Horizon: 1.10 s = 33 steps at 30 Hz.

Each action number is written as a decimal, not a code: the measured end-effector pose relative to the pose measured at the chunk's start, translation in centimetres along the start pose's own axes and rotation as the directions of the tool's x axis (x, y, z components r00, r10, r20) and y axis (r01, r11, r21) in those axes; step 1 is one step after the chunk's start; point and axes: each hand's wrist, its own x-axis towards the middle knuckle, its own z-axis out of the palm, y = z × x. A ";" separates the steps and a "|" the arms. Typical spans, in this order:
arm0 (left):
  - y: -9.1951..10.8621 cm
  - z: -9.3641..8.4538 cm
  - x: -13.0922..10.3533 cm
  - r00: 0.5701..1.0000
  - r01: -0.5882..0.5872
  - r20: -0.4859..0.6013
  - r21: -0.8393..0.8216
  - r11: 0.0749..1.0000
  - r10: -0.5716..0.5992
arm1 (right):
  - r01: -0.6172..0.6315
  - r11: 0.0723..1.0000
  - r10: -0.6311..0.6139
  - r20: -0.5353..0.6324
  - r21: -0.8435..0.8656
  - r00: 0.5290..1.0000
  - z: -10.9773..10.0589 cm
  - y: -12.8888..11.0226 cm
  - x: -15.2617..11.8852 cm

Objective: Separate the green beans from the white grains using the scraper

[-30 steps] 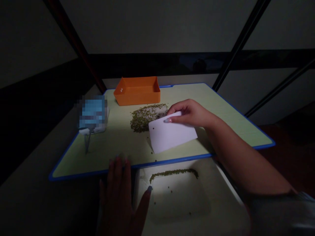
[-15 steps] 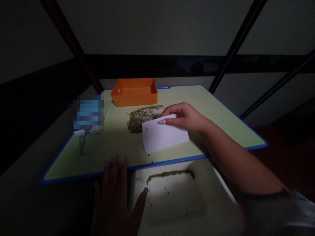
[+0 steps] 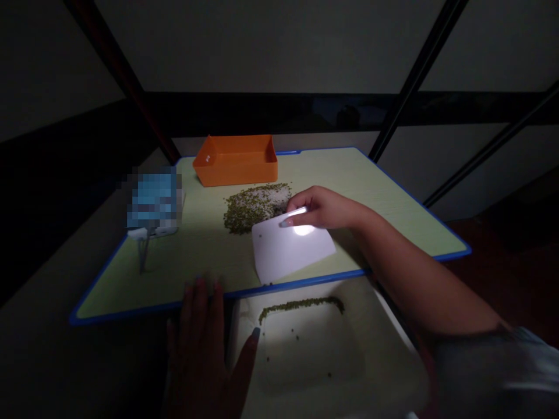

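Observation:
My right hand [image 3: 317,208] grips a white flat card [image 3: 286,250] by its upper edge, thumb in front. The card is tilted, its lower edge close to the blue front rim of the pale green board [image 3: 384,203]. Behind it lies a spread pile of green beans mixed with white grains [image 3: 251,209]. My left hand [image 3: 207,343] has its fingers spread at the board's front edge, its thumb by the rim of a white basin [image 3: 393,326]. A line of green beans [image 3: 301,304] lies along the basin's far inner side, with several loose ones on its bottom.
An orange open box [image 3: 240,169] stands at the board's back left. At the left edge are a blurred blue-and-white item [image 3: 155,201] and a thin metal object [image 3: 145,250]. Dark-framed pale panels rise behind the board.
The white card has moved slightly toward the board's front edge in my right hand, and a bright patch of light now falls on it. My left hand has hardly moved.

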 end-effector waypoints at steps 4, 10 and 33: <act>0.1 -0.1 0.0 1.000 -0.002 0.004 0.001 1.000 0.002 | -0.042 0.999 0.042 0.013 0.008 0.999 -0.2 0.0 0.0; 0.1 -0.1 -0.1 1.000 -0.005 0.012 0.018 1.000 0.005 | -0.045 0.995 0.043 0.029 0.086 0.999 -0.8 -0.4 -0.3; -0.3 0.4 -0.4 0.999 -0.019 -0.026 0.012 1.000 0.019 | 0.194 0.978 -0.175 -0.213 0.074 0.961 3.3 -1.0 2.4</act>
